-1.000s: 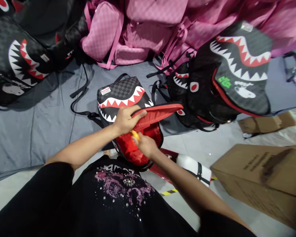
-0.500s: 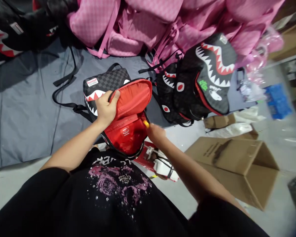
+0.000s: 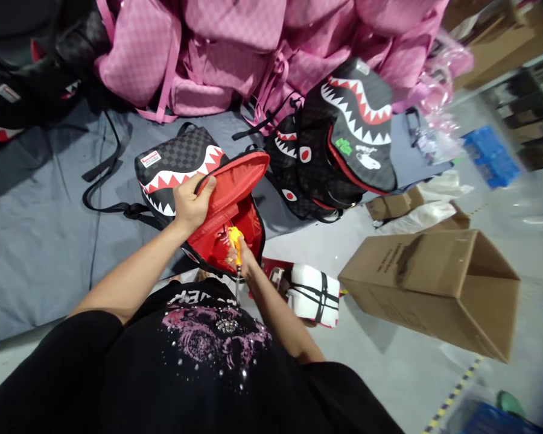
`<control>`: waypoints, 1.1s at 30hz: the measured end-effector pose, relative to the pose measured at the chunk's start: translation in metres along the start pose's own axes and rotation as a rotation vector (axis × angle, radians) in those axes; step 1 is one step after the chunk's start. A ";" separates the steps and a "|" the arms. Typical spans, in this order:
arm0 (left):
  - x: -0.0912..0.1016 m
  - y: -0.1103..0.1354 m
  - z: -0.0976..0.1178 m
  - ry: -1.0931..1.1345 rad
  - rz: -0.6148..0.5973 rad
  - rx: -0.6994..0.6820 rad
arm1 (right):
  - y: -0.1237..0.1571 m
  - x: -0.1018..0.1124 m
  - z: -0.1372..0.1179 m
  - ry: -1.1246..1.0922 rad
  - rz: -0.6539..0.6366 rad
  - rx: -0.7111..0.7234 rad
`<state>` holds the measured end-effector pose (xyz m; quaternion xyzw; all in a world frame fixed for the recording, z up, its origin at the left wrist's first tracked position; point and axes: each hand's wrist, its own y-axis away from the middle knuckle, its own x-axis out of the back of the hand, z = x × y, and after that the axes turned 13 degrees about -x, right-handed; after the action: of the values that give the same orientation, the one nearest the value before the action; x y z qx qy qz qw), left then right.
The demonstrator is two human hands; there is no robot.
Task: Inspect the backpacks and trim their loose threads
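A black checkered backpack (image 3: pixel 178 155) with a red-and-white shark mouth lies on the grey cloth in front of me, its zipped opening spread wide. My left hand (image 3: pixel 192 202) is closed on the edge of the backpack's flap, folding it back so the red lining (image 3: pixel 235 181) shows. Over the red inside, my right hand (image 3: pixel 242 256) grips a yellow air blow gun (image 3: pixel 235 238). A metal fitting and a thin hose hang from its lower end towards my shirt. The fingers of my right hand are partly hidden behind the tool.
More black shark backpacks (image 3: pixel 362 114) lie to the right, others (image 3: pixel 9 111) at far left. Pink checkered backpacks (image 3: pixel 235 60) are piled along the back. An open cardboard box (image 3: pixel 402 265) and a white strapped bundle (image 3: pixel 314 295) sit low at right; a blue crate (image 3: pixel 493 154) is beyond.
My right hand has moved left from the bag's right edge to over its opening, bringing the air blow gun into fuller view. My left hand still holds the flap. The view has shifted.
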<state>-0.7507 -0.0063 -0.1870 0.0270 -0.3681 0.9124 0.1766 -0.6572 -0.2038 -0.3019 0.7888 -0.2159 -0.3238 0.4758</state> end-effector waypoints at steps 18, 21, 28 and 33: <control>-0.002 -0.018 -0.010 -0.033 -0.073 -0.217 | -0.003 -0.020 0.027 -0.170 -0.131 0.052; 0.000 -0.017 -0.009 -0.049 -0.084 -0.258 | 0.007 -0.013 0.015 -0.063 -0.102 0.040; 0.004 -0.015 -0.010 -0.039 -0.107 -0.293 | 0.045 0.038 -0.028 0.188 0.026 0.005; 0.003 -0.009 -0.008 0.001 -0.098 -0.301 | 0.030 0.011 -0.020 0.167 0.071 0.040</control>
<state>-0.7492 0.0063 -0.1862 0.0175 -0.4987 0.8373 0.2232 -0.6363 -0.2118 -0.2721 0.8142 -0.2097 -0.2358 0.4873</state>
